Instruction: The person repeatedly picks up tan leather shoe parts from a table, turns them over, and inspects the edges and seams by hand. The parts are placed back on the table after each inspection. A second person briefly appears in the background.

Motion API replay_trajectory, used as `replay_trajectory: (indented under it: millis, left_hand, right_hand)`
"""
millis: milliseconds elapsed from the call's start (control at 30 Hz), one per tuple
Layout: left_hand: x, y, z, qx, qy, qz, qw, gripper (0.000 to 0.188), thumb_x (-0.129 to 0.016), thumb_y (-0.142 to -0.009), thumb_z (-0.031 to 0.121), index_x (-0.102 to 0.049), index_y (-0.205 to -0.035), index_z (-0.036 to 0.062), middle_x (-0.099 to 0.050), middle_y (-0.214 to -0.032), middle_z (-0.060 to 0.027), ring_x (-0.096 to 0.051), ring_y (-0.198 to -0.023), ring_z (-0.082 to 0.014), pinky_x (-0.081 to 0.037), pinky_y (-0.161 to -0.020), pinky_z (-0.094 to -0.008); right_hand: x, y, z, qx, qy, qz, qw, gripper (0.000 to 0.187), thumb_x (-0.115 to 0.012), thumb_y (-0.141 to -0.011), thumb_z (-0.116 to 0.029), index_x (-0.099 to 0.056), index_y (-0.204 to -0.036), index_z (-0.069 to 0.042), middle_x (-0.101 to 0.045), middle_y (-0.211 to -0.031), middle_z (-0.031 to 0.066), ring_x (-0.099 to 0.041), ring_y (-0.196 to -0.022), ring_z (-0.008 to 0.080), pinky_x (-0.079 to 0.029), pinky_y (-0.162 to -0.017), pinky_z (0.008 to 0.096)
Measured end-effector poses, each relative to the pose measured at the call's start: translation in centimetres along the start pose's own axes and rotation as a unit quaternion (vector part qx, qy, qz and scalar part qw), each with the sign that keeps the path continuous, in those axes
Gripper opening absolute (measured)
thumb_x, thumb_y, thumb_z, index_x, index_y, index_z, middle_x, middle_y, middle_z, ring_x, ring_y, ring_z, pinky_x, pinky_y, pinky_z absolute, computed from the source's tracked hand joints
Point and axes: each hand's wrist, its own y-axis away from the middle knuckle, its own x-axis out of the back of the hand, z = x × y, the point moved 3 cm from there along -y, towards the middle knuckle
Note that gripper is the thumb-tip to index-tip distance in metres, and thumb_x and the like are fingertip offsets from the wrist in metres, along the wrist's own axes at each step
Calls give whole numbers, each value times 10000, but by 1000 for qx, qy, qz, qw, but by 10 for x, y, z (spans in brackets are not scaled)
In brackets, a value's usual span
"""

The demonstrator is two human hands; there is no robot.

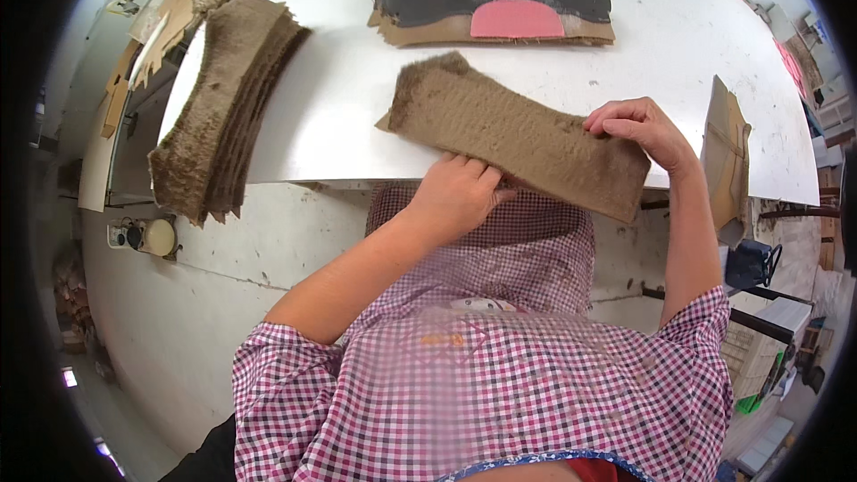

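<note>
A brown plush fabric piece (518, 129) with a curved far edge lies at the table's front, its near right corner hanging over the edge. My left hand (460, 196) has its fingers curled at the near edge of the piece, with the fingertips partly hidden. At the far right edge, my right hand (647, 132) pinches the fabric between thumb and bent fingers. Beyond it sits a stack of similar brown pieces with black parts (536, 0) and a pink rounded patch (518, 18) on the front.
A thick stack of brown plush pieces (223, 107) overhangs the white table (339, 107) at the left. Folded tan pieces (725, 156) lie at the right edge. Below on the right is a crate (750, 353). My checked apron touches the table's front.
</note>
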Motion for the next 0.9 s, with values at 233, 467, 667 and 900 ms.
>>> replay_trajectory:
  millis: [233,467,667,900]
  left_hand:
    - [-28,-12,15,114,72,-70,988,223,-671,-850,215,-645,-962,25,-637,-845,-127,-628,-852,-296,-500,-771,-412]
    - [33,21,-11,315,404,59,857,270,-566,-932,224,-598,-1090,8,-622,-1003,-112,-601,-986,-215,-501,-867,-391]
    - [53,-5,-86,511,450,61,729,333,-592,-942,286,-636,-1009,-37,-639,-916,-82,-586,-837,-134,-476,-731,-269]
    - [61,-6,-87,494,116,-83,857,277,-698,-853,227,-657,-865,-46,-637,-702,-114,-591,-637,-173,-490,-605,-332]
  right_hand:
    - [-84,-6,-40,193,370,153,896,305,-517,-933,-203,-621,-1162,-30,-639,-1166,138,-555,-1164,302,-420,-1008,381]
    - [-104,10,-25,178,376,138,899,377,-476,-982,-229,-522,-1316,-59,-461,-1409,117,-356,-1364,274,-251,-1135,436]
    - [-114,11,-24,166,365,131,906,384,-478,-989,-253,-522,-1330,-81,-467,-1379,107,-343,-1371,280,-201,-1155,453]
    - [-127,15,-21,165,376,173,895,398,-559,-946,-276,-539,-1308,-111,-454,-1327,89,-342,-1363,290,-191,-1153,491]
